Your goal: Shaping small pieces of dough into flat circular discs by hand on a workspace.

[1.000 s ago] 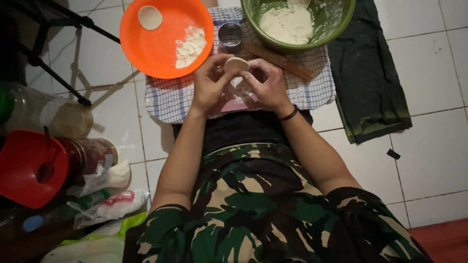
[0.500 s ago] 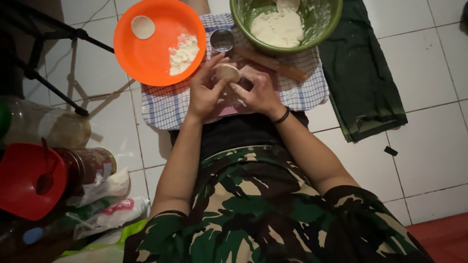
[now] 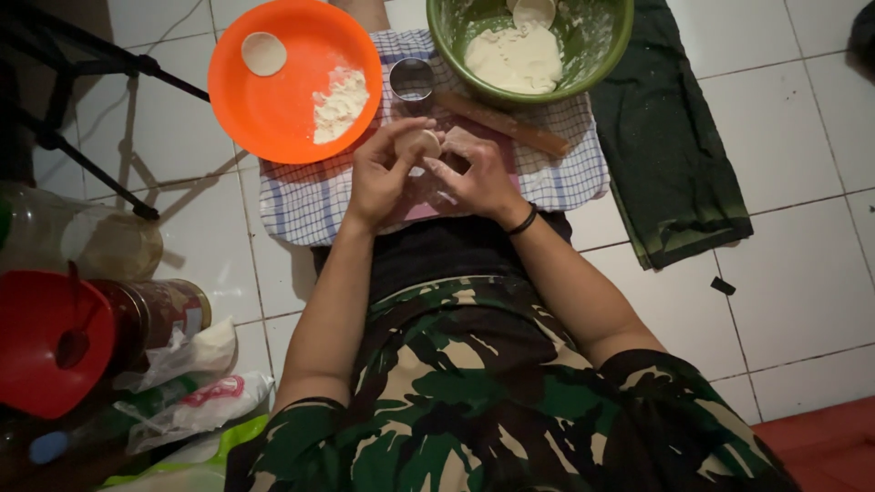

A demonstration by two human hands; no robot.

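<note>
Seated on white tiles, we shape a small pale disc of dough [image 3: 418,143], our left hand [image 3: 385,173] and right hand [image 3: 474,173] both pinched closed on it just below the orange plate [image 3: 273,109]. Soft dough fills the green bowl [image 3: 602,55] right of that plate, beside a wooden rolling pin [image 3: 510,126] and metal ring cutter [image 3: 411,79]. We judge the next move needs a gentle, even pinch.
</note>
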